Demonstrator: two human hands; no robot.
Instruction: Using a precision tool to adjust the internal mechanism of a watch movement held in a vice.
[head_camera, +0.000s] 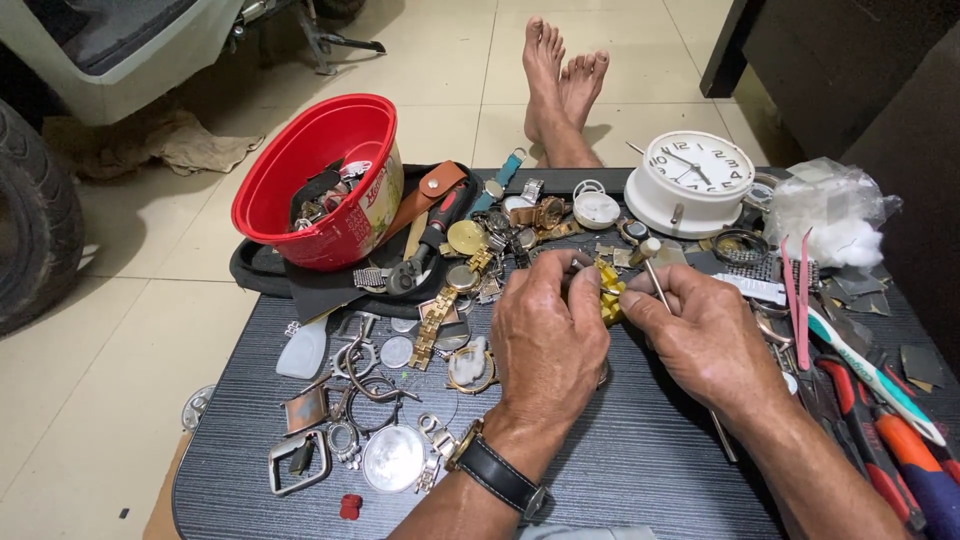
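Both hands work close together over the middle of the dark striped worktop (620, 470). The left hand (545, 340), a black-strapped wristwatch (497, 475) on its wrist, has its fingers curled and pinched around a small yellow holder block (610, 298), which sits between the two hands just above the worktop. The right hand (705, 335) pinches a thin pin tool (652, 268) with a pale knob on top, held nearly upright against the yellow block.

Left of the hands lies a scatter of watch cases, metal bracelets and buckles (385, 400). A red plastic tub (318, 180) with a cream and red label panel on its side stands tilted on a black pouch (270, 270) at the worktop's far left corner, holding watch parts. A white round alarm clock (690, 180) stands at the far edge. A crumpled clear plastic bag (830, 210) of white material lies at the far right, with pink tweezers (797, 295) and red-handled pliers (865, 420) near it.
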